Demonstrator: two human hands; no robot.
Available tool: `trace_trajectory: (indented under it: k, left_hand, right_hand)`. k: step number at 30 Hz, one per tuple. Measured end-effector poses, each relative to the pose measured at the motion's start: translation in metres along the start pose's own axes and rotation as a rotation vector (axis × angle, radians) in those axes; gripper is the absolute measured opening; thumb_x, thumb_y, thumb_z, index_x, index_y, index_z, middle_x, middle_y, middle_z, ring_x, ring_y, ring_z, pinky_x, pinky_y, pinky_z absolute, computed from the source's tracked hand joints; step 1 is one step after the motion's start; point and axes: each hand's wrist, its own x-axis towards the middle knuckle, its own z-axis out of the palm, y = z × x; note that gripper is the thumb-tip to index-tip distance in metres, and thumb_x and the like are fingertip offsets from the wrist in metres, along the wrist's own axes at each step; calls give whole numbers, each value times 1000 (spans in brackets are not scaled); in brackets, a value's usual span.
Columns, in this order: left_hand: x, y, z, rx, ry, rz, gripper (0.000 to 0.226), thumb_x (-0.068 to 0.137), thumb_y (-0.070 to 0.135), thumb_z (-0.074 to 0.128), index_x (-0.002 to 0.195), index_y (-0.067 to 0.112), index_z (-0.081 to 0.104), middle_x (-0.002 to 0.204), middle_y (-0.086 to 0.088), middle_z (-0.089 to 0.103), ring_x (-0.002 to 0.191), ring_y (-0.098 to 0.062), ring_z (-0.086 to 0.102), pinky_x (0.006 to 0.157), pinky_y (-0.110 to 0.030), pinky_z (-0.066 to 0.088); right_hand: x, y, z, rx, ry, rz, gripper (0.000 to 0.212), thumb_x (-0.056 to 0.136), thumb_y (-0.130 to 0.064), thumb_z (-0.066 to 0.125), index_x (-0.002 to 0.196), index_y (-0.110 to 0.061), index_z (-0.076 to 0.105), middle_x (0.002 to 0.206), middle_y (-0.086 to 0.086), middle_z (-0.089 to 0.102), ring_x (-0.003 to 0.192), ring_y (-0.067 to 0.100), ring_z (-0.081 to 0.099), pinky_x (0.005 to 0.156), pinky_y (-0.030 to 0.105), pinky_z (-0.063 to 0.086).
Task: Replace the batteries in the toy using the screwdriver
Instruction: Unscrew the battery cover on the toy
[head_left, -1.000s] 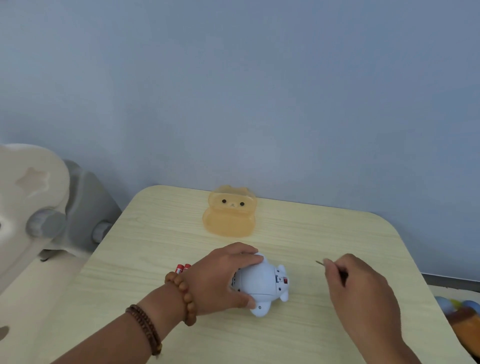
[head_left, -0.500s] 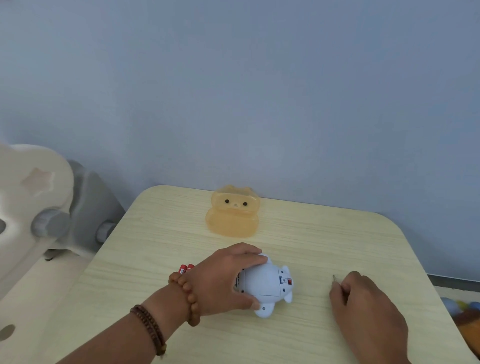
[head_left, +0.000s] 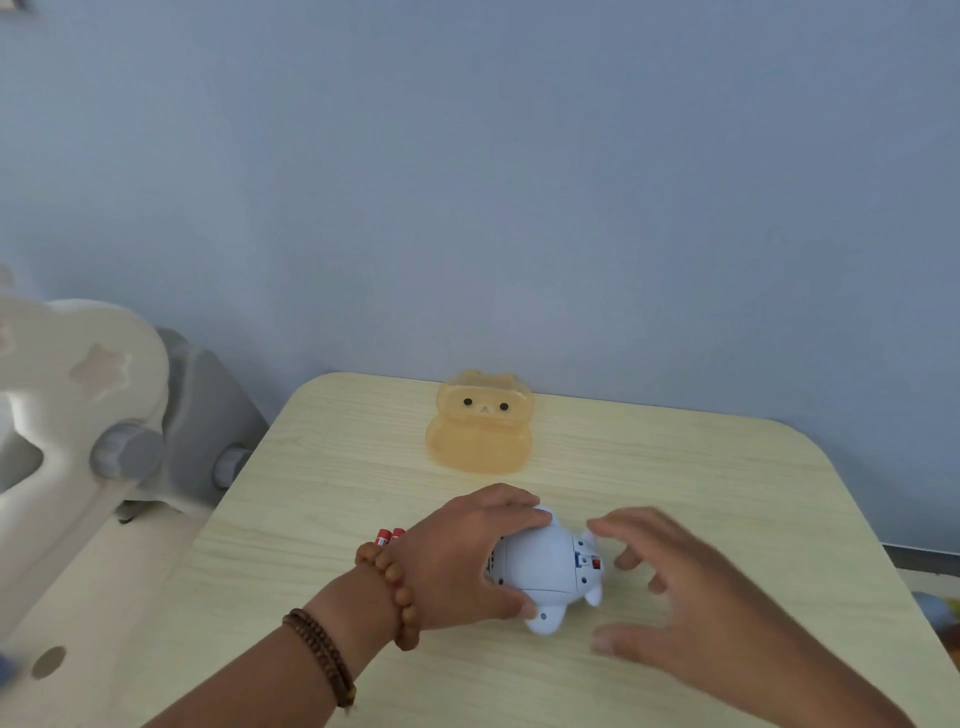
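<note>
Head: toy (head_left: 543, 566) lengthwise left-right, in grip of left hand (head_left: 457, 558); right hand (head_left: 691, 597) splayed, empty.

This looks like a child's playroom at home. Under my left hand (head_left: 457, 556) and right hand (head_left: 685, 597) is a pale table (head_left: 337, 467) with rounded corners, set against a plain blue wall (head_left: 519, 182). Beyond my left hand stands an amber bear box (head_left: 480, 436). Well off to its left is a white and grey plastic frame (head_left: 78, 395) with a star shape.

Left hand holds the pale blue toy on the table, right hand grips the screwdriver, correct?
Not quite: the head view shows the right hand open and spread, gripping nothing. The left hand does hold the toy on the table.
</note>
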Motion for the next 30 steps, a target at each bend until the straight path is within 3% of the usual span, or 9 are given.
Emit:
trace_trajectory:
  k: [2, 6, 12, 18, 23, 30]
  left_hand:
    - [0, 1, -1, 6, 7, -4, 80, 72, 48, 78, 142, 33, 43, 147, 20, 34, 131, 3, 36, 107, -18, 37]
    - [1, 3, 2, 10, 5, -18, 78, 73, 46, 76, 142, 35, 41, 147, 21, 33, 132, 2, 35, 108, -21, 36]
    - [2, 22, 7, -54, 79, -117, 62, 79, 55, 66, 135, 38, 45, 137, 25, 41, 124, 2, 41, 104, -24, 40]
    - [8, 56, 27, 34, 294, -274, 44, 74, 59, 52, 113, 41, 41, 105, 18, 52, 93, -8, 54, 79, -30, 51]
    - [12, 69, 29, 153, 318, -328, 45, 75, 55, 52, 113, 35, 39, 102, 13, 54, 87, -12, 54, 71, -30, 50]
    - [19, 72, 30, 188, 263, -330, 33, 76, 49, 48, 98, 28, 36, 87, 6, 52, 74, -16, 53, 65, -30, 48]
  right_hand:
    - [5, 5, 19, 15, 12, -4, 81, 66, -59, 82, 137, -50, 43, 132, -34, 45, 113, -5, 54, 85, 16, 47]
    - [12, 6, 34, 113, 160, 38, 76, 73, -38, 88, 137, -48, 49, 118, -39, 55, 102, -1, 61, 80, 13, 48]
    - [14, -7, 26, 168, 130, 39, 45, 70, -31, 85, 105, -45, 60, 100, -25, 67, 75, 6, 65, 65, 18, 51]
    - [17, -9, 27, 166, 113, 75, 42, 60, -45, 68, 100, -40, 57, 87, -13, 71, 73, 8, 65, 65, 31, 53]
    - [18, -13, 25, 119, 62, 93, 38, 70, -32, 78, 100, -37, 55, 87, -10, 71, 72, 5, 64, 67, 32, 53]
    - [22, -17, 22, 3, 32, 92, 41, 71, -35, 79, 102, -35, 53, 87, -11, 70, 78, 5, 65, 66, 27, 54]
